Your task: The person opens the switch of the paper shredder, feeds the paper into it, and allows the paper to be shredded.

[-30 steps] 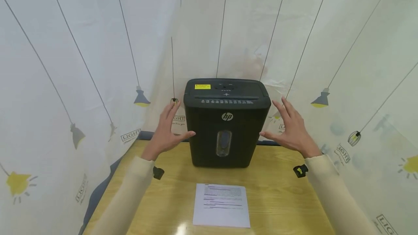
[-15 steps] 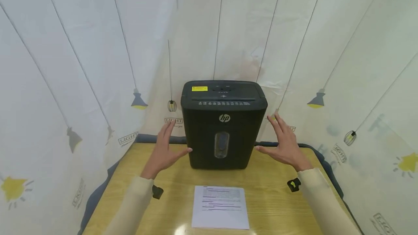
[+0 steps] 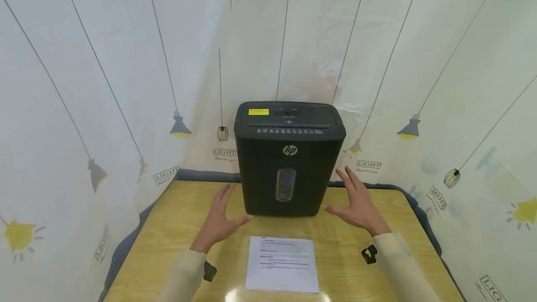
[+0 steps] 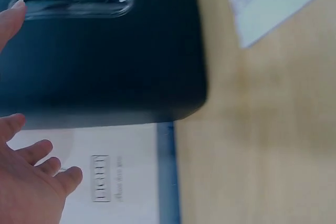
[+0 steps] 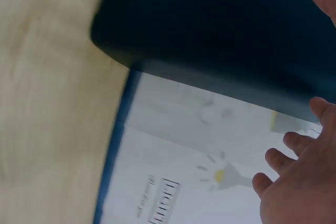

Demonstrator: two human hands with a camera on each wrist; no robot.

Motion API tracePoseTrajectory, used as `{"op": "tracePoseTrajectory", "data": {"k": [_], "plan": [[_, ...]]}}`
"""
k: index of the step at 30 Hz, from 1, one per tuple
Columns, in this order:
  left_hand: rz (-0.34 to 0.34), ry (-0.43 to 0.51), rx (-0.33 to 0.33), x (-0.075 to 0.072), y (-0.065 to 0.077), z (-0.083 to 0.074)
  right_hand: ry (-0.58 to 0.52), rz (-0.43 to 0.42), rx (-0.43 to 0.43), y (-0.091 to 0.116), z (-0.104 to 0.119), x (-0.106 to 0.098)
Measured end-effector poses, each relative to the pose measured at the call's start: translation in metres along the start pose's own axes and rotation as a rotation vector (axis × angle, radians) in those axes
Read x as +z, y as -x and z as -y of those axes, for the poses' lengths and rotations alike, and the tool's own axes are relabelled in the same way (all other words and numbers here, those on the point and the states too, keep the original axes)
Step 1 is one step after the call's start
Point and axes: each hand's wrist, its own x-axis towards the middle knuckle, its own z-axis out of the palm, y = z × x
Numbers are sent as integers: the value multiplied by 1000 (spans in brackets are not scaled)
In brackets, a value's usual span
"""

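Note:
A black HP paper shredder stands upright at the back of the table, with a yellow label on top and a clear window in front. To its lower left is my left hand, thumb and fingers spread apart. My right hand mirrors it at the lower right, fingers spread too. Neither holds anything, and both look apart from the shredder in the head view. Between my forearms a printed sheet of paper lies flat, several lines marked in purple. In the left wrist view the paper's corner shows beside the shredder.
The wooden table has a dark blue edge along the back. White cloth or paper printed with hanging lamps surrounds it on the back and sides. Small black devices sit at both wrists.
Both hands have come down and toward me, from beside the shredder's upper sides to near its base. Shredder and paper stay where they were; the head view shifts slightly.

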Motion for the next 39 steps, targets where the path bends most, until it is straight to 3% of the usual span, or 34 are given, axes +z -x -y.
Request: {"op": "tracePoseTrajectory", "data": {"k": [5, 14, 20, 29, 39], "plan": [[20, 23, -25, 25, 18, 11, -14, 8, -5, 11, -2, 21], [72, -2, -2, 60, 45, 30, -48, -29, -36, 35, -11, 64], [99, -29, 21, 80, 53, 41, -85, 38, -1, 52, -8, 94], [157, -11, 21, 101, 65, 45, -133, 109, 29, 73, 1, 132], [218, -80, 55, 120, 71, 48, -98, 193, 53, 94, 11, 174]]}}
